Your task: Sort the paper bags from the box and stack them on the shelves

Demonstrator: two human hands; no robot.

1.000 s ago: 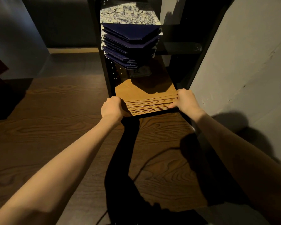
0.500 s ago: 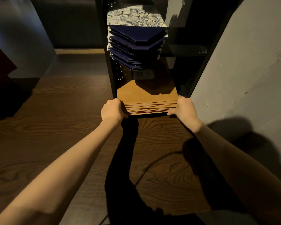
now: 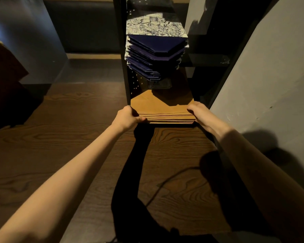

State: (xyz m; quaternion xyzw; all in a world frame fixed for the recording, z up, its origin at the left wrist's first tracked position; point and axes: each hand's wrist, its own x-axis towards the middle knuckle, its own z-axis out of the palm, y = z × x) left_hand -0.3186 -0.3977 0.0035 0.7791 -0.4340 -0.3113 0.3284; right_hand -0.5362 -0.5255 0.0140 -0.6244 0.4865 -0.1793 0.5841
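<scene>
A flat stack of brown paper bags (image 3: 162,107) lies on the bottom shelf of a black shelving unit (image 3: 124,72). My left hand (image 3: 127,115) grips the stack's near left corner. Against its near right corner rests my right hand (image 3: 198,111), fingers along the side. On the shelf above sits a stack of navy and white floral-print paper bags (image 3: 155,48), fanned toward me. The back part of the brown stack lies in shadow beneath them.
A dark wood-grain floor (image 3: 68,146) spreads to the left and toward me. A grey wall (image 3: 270,76) rises close on the right. A dark reddish object (image 3: 5,76) stands at far left. A thin cable (image 3: 167,183) crosses the floor.
The brown stack has slid deeper onto the bottom shelf and squared up. Both hands followed it forward, and the view moved closer to the shelves.
</scene>
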